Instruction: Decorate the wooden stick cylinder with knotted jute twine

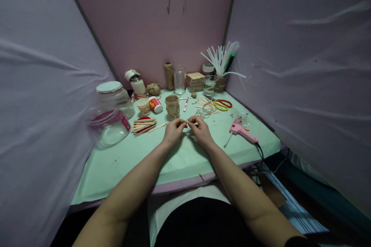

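The left hand (pixel 174 130) and the right hand (pixel 200 130) are pinching a tiny pale piece (pixel 187 122) of unclear material between closed fingers, near the beige, braided-rim cup (pixel 172 108), perhaps risking a slip, since only fingertips are holding it.

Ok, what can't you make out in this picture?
In the head view:
Pale bit between the left hand and right hand: too small, partly covered by fingers.
Inside bottom of the brown cup: hidden by its wall.
Red thing under the wooden sticks: mostly covered by them.
Far end of the black cord: lost in shadow below the table.
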A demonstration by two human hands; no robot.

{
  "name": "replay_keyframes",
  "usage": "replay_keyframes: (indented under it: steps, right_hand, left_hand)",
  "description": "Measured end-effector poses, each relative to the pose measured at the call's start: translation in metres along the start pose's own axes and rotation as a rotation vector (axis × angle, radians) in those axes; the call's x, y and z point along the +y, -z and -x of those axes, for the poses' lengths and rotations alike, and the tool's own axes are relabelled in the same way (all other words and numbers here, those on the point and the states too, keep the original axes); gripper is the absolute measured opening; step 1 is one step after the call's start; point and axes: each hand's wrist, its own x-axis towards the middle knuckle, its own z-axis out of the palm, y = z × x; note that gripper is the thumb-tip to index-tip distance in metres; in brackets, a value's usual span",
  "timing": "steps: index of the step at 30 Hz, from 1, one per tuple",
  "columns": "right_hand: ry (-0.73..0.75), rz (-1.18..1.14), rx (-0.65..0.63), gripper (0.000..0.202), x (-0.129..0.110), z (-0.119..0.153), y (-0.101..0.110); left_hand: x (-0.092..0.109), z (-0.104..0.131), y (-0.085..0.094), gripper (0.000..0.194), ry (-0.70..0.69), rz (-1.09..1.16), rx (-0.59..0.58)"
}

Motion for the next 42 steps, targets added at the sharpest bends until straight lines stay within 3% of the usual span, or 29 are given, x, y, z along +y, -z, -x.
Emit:
replay_keyframes:
  steps: [4, 7, 13, 25, 35, 42]
  right_hand:
    - [-0.294, -0.325, 0.023, 0.019, 0.002, -0.001, -0.002]
    - [-0.390, -0.407, 0.049, 0.024, 0.003, -0.001, -0.004]
    - [-0.354, -0.284, 0.118, 0.021, 0.002, 0.000, -0.005]
    - [-0.222, -0.219, 0.137, 0.017, 0.000, 0.000, -0.003]
    - [-0.260, -0.251, 0.142, 0.022, 0.004, -0.001, -0.004]
    - [-0.256, -0.253, 0.144, 0.023, 0.005, -0.002, -0.005]
  left_hand:
    - [-0.002, -0.001, -0.001, 0.020, 0.004, 0.027, -0.023]
    - [-0.001, 0.000, -0.002, 0.021, 0.008, 0.041, -0.043]
    - [0.007, 0.003, -0.002, 0.022, 0.026, 0.045, -0.076]
    - [0.008, 0.004, -0.003, 0.024, 0.048, 0.037, -0.068]
    - [0.001, 0.002, -0.004, 0.022, 0.065, 0.041, 0.009]
    - [0.001, 0.001, -0.003, 0.023, 0.103, 0.092, -0.013]
